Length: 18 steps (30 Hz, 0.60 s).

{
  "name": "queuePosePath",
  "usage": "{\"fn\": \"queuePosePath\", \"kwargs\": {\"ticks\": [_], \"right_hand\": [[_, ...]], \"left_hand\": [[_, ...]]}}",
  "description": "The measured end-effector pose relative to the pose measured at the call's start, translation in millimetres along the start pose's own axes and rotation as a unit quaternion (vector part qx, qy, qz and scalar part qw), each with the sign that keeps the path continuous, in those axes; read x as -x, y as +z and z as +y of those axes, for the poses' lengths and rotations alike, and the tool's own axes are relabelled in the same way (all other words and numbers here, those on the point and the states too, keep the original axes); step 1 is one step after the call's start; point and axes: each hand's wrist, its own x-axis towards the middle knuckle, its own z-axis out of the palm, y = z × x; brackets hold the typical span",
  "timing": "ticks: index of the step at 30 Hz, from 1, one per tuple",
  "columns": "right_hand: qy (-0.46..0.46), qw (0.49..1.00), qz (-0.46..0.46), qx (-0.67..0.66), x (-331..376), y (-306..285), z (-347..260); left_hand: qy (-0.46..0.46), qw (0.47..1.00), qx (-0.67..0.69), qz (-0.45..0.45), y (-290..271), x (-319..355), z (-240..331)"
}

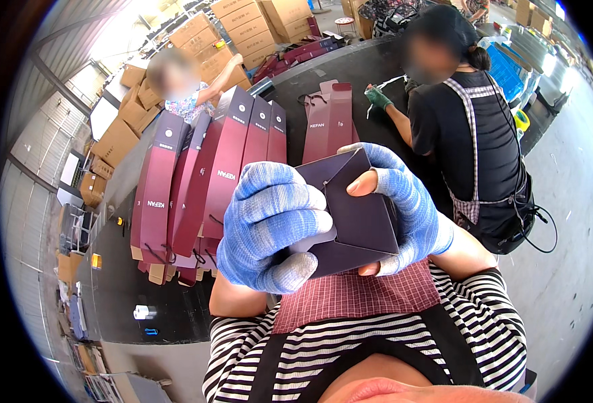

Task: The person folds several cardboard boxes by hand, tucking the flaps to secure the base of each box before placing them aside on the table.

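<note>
Left hand [273, 225] + right hand [404, 201] | gripping dark folded bag [350, 215]

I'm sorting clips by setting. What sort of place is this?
Probably a packaging workshop or warehouse: stacked cardboard cartons, maroon paper bags standing on a long black table, and gloved hands folding a dark bag.

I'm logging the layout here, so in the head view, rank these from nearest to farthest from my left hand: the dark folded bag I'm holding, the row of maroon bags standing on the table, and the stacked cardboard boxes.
1. Dark folded bag: gripped in the left hand.
2. Row of maroon bags: just behind it, toward the left, on the black table.
3. Stacked cardboard boxes: far back, beyond the table's end.
</note>
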Motion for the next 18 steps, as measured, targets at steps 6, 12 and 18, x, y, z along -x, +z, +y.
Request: {"fn": "queuePosePath", "kwargs": {"ticks": [6, 12, 18], "right_hand": [[-0.009, 1.0, -0.002, 0.015, -1, -2, -1], [-0.027, 1.0, 0.006, 0.012, -1, 3, 4], [-0.01, 1.0, 0.008, 0.022, 0, 3, 2]], "left_hand": [[0.002, 1.0, -0.006, -0.016, -4, -3, 2], [0.018, 0.997, -0.025, -0.074, -13, -10, 5], [-0.015, 0.999, -0.014, -0.031, -5, 2, 7]]}}
